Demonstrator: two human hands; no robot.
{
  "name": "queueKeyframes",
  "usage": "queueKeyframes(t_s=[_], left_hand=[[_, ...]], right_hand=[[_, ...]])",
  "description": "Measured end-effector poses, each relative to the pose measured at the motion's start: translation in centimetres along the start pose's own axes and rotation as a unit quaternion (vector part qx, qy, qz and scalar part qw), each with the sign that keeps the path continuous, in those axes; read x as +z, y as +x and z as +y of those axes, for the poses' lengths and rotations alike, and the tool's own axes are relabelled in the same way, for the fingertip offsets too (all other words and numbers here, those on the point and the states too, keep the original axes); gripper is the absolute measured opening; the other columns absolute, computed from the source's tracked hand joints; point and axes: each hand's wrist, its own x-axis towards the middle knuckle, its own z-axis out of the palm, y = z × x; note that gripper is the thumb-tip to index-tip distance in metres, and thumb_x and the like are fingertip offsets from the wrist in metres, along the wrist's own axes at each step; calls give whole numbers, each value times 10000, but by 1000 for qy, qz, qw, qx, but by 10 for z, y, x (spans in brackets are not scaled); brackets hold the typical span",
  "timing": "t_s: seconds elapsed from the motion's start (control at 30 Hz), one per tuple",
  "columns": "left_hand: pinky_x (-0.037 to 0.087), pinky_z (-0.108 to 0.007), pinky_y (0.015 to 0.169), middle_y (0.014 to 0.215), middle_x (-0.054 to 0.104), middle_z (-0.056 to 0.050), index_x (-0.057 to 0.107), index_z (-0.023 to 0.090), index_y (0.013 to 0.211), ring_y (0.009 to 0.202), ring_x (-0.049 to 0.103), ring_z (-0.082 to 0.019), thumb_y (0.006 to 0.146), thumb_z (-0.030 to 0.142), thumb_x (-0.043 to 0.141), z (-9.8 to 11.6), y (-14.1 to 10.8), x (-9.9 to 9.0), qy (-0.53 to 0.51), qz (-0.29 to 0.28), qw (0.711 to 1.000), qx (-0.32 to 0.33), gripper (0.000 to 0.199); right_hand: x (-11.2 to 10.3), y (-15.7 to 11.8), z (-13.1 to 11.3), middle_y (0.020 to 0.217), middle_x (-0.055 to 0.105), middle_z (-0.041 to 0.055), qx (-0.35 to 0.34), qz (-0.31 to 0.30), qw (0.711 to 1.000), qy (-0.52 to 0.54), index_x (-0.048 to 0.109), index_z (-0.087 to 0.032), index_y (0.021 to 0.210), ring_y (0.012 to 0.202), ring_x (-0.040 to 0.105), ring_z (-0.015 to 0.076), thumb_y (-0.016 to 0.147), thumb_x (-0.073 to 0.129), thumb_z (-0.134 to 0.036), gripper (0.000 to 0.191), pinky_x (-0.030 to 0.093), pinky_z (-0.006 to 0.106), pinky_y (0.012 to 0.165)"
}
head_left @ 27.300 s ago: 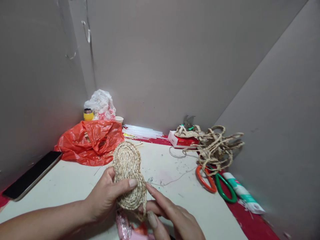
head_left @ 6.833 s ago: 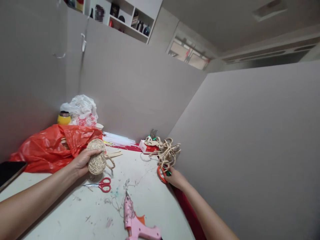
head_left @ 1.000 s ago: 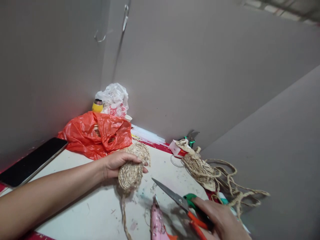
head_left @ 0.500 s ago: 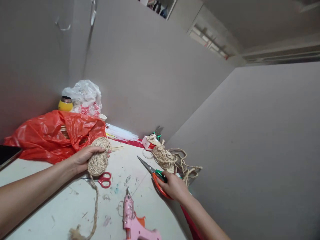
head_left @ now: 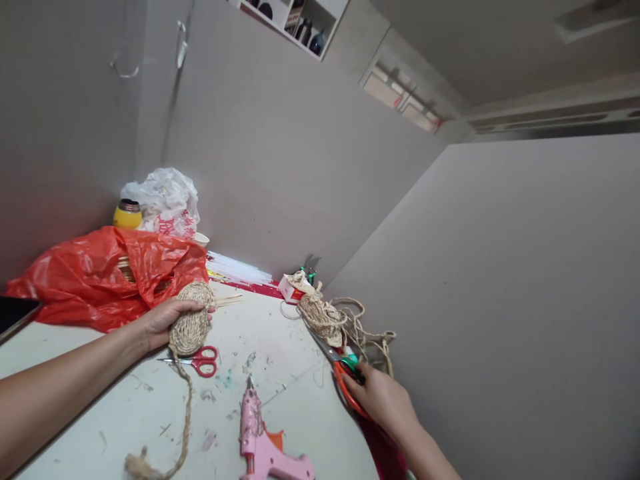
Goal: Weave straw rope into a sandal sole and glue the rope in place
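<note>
Rope pad [head_left: 190, 333] is held in the left hand [head_left: 163, 323] toward the far left corner of the surface [head_left: 295, 400]; at its right edge, big scissors [head_left: 340, 381] are gripped by the right hand [head_left: 384, 399]; rope bundle [head_left: 323, 319] could be snagged by dragged blades.

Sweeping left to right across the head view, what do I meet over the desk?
Phone, yellow jar, figure-eight woven rope piece, pink hot glue gun, right hand gripping orange-and-green scissor handles.
</note>
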Motion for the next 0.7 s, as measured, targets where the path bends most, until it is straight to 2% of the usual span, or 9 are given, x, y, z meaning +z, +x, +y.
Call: queueKeyframes(t_s=[0.17, 0.27, 0.33, 0.4, 0.43, 0.53, 0.6, 0.7], left_hand=[[593, -275, 595, 708, 742, -147, 690, 44, 834, 598, 709, -213, 735, 57, 610, 2, -2, 1, 0, -7, 1000, 0, 128], [585, -268, 589, 688, 735, -149, 688, 25, 830, 588, 706, -211, 730, 51, 607, 1, -2, 1, -2, -6, 1000, 6, 132], [582, -271, 598, 693, 733, -157, 688, 11, 852, 602, 708, -216, 730, 50, 605, 0, 0, 0, -2, -4, 1000, 8, 152], [580, -275, 606, 691, 731, -157, 687, 4, 861, 605, 707, -215, 731, 53, 601, 0, 2, 0, -3, -1, 1000, 7, 163], [579, -276, 603, 684, 729, -155, 687, 5, 858, 599, 705, -213, 731, 55, 599, 0, 3, -1, -4, 1, 1000, 6, 162], [576, -274, 597, 671, 729, -141, 688, 23, 851, 585, 701, -205, 732, 69, 597, -1, 5, -2, -5, 1, 1000, -2, 157], [574, -273, 596, 673, 732, -130, 688, 35, 848, 580, 698, -198, 738, 74, 588, -1, 6, -3, -7, -2, 1000, -5, 154], [571, -272, 595, 665, 731, -124, 686, 36, 822, 569, 694, -192, 741, 64, 565, -2, 7, -4, -11, -7, 1000, -3, 148]], right_hand=[[0, -2, 10, 867, 750, 168, 23, 4, 1000, -3, 669, -167, 922, 830, 705, 341, 895, 410, -451, 385, 481, 365, 623], [-7, -6, 0, 880, 732, 211, 11, 18, 1000, -4, 663, -132, 891, 810, 700, 366, 882, 443, -382, 332, 490, 400, 628], [-16, -13, -13, 963, 704, 238, -14, 37, 999, 5, 647, -114, 940, 839, 686, 379, 889, 417, -353, 336, 496, 432, 639], [-26, -25, -33, 1077, 672, 210, -66, 53, 996, 35, 608, -128, 1078, 898, 675, 347, 925, 340, -380, 399, 506, 432, 685], [-30, -32, -46, 1127, 658, 181, -106, 54, 991, 57, 585, -142, 1129, 926, 670, 299, 932, 335, -399, 409, 510, 394, 730], [-40, -57, -89, 1092, 674, 59, -226, 39, 967, 113, 598, -231, 1099, 919, 656, 169, 926, 390, -421, 331, 490, 254, 811], [-45, -71, -114, 990, 685, 56, -310, 37, 938, 148, 608, -230, 1076, 869, 653, 178, 929, 404, -349, 278, 494, 276, 782], [-51, -84, -135, 884, 680, 77, -360, 38, 917, 167, 626, -201, 1022, 790, 655, 213, 924, 415, -288, 248, 506, 321, 705]])
